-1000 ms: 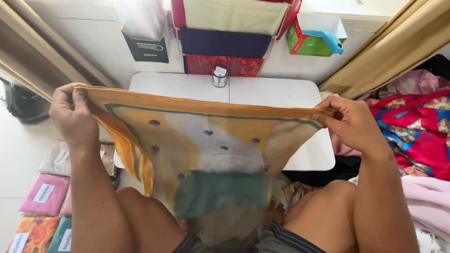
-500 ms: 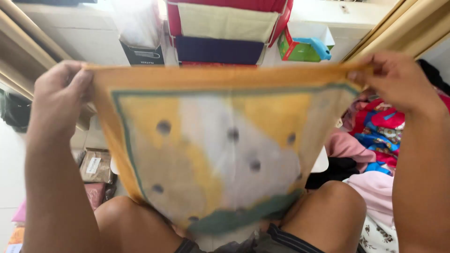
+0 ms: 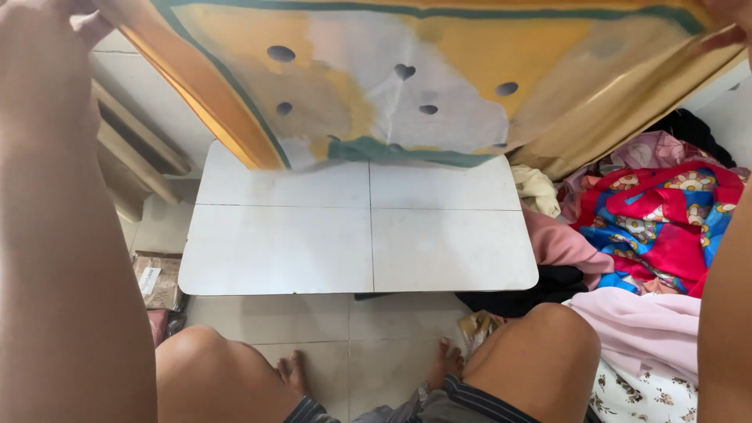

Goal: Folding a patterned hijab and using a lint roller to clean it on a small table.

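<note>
Nearest to us are our bare knees (image 3: 540, 352) and feet on the pale tiled floor (image 3: 313, 321), with a dark striped hem between them. Just beyond stands a low white table (image 3: 360, 235), its top bare. To its right lies a heap of cloths (image 3: 658, 219) in pink, red and blue florals, and to its left some flat wrapped packets (image 3: 157, 278) on the floor. Above the table's far edge hangs the thin yellow scarf (image 3: 407, 78) with a green border and dark spots, spread wide and lifted high. Our left hand (image 3: 74, 19) pinches its upper left corner; our right hand (image 3: 732, 19) sits at the upper right corner, mostly out of frame, apparently pinching the edge.
</note>
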